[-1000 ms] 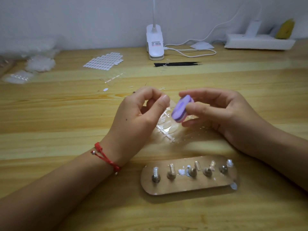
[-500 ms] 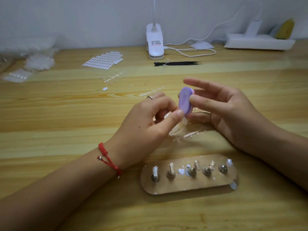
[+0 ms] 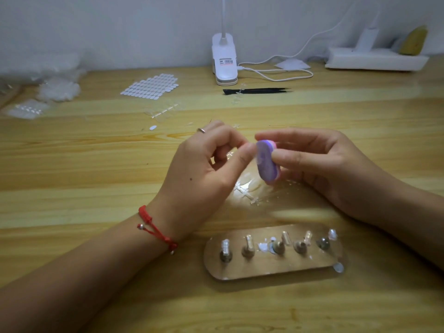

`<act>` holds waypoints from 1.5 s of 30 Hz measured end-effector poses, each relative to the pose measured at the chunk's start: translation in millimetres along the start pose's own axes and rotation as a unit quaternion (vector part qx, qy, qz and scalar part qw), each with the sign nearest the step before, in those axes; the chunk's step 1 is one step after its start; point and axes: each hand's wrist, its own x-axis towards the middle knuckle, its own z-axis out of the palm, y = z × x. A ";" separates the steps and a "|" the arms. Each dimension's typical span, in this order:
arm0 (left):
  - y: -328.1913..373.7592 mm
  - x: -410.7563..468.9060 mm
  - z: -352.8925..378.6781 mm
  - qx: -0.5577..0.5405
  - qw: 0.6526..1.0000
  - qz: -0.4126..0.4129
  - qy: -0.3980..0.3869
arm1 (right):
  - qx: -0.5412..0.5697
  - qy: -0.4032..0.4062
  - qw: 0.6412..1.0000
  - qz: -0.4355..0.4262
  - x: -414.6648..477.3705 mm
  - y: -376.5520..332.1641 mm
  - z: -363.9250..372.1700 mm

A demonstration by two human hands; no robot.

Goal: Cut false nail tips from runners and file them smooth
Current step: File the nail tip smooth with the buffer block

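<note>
Showing a pale wooden table point(image 3: 72, 164) that runs back to a plain grey-white wall point(image 3: 120, 25). Nearest, at 6 o'clock, lies an oval stand point(image 3: 264, 271) with five upright pegs, each topped by a clear piece. Above it, at centre, a clear runner point(image 3: 247, 191) with nail tips attached rests flat on the wood, among small clear scraps.

The left hand point(image 3: 199, 174), with a red cord bracelet point(image 3: 156, 229) at the wrist and a ring point(image 3: 201, 130), has its fingers curled. Thumb and forefinger are closed together on a small clear nail tip point(image 3: 255, 157), which is only faintly visible. The right hand point(image 3: 331, 164) holds a purple-and-pink buffer block point(image 3: 265, 162) between thumb and fingers, on edge with its purple face toward the left hand.

Half a second earlier the left pinch sat at the block's lower end and the right forefinger stretched straight out. Now the pinch is at the upper end and that finger curls over the top. The pinched tip touches the purple face at 9 o'clock of the block, and the runner lies at 6 o'clock of both hands.

Farther back lie a second runner point(image 3: 163, 111) at 11 o'clock, a sheet of white oval tabs point(image 3: 151, 86), black tweezers point(image 3: 257, 91) at 12, a white clip lamp point(image 3: 224, 61), and a power strip point(image 3: 374, 60) at 2.
</note>
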 end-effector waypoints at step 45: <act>10.7 -0.4 -3.5 -0.161 0.982 -0.089 0.042 | -0.094 0.047 0.994 -0.032 -3.4 -9.1 7.2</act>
